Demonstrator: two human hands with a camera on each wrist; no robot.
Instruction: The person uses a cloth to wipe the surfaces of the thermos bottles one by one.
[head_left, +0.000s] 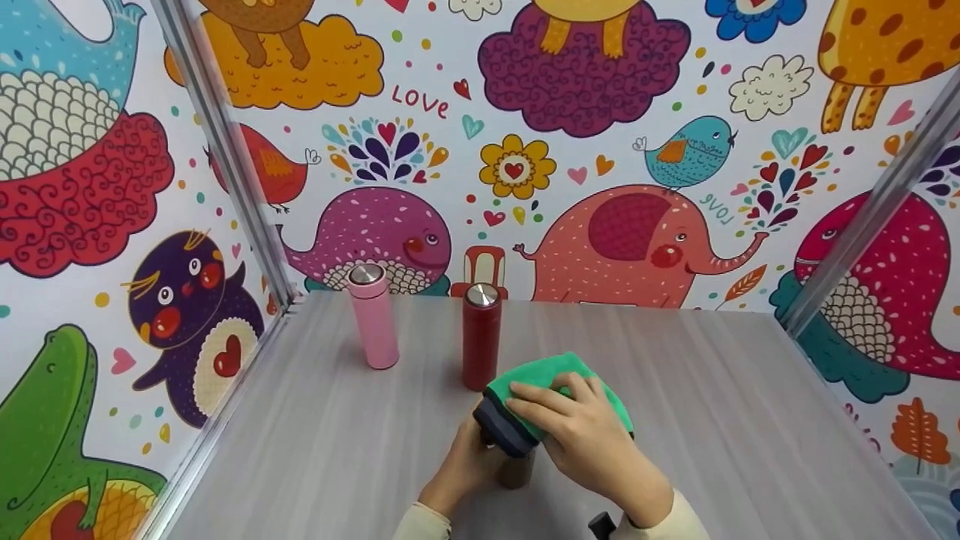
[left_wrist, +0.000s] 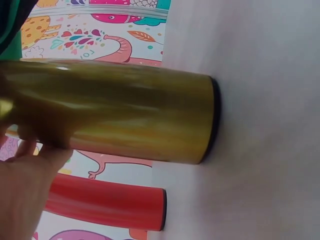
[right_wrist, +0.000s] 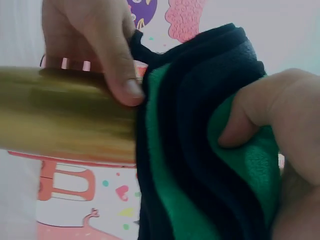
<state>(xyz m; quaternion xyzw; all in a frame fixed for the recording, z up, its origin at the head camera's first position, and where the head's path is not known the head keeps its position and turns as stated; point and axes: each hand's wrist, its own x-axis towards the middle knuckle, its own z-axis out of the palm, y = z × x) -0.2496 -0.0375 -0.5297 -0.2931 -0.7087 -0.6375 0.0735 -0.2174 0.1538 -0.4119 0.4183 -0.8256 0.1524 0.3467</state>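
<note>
A gold insulated bottle (left_wrist: 140,110) with a dark base stands between my hands. My left hand (head_left: 466,461) grips its upper body from the left. Over the bottle's top lies a folded green cloth (head_left: 541,373) with dark edging, hiding the lid. My right hand (head_left: 592,435) holds this cloth, fingers spread across its upper face and the thumb (right_wrist: 242,125) pressing its near side. In the right wrist view, the cloth's edge touches the left thumb tip. Whether the gold base rests on the table I cannot tell.
A red bottle (head_left: 480,345) with a steel lid stands just behind the cloth. Farther left is a pink bottle (head_left: 375,330). The grey table (head_left: 315,450) is bounded by walls with cartoon animals and metal edge strips. A small black object (head_left: 601,525) shows by the right sleeve.
</note>
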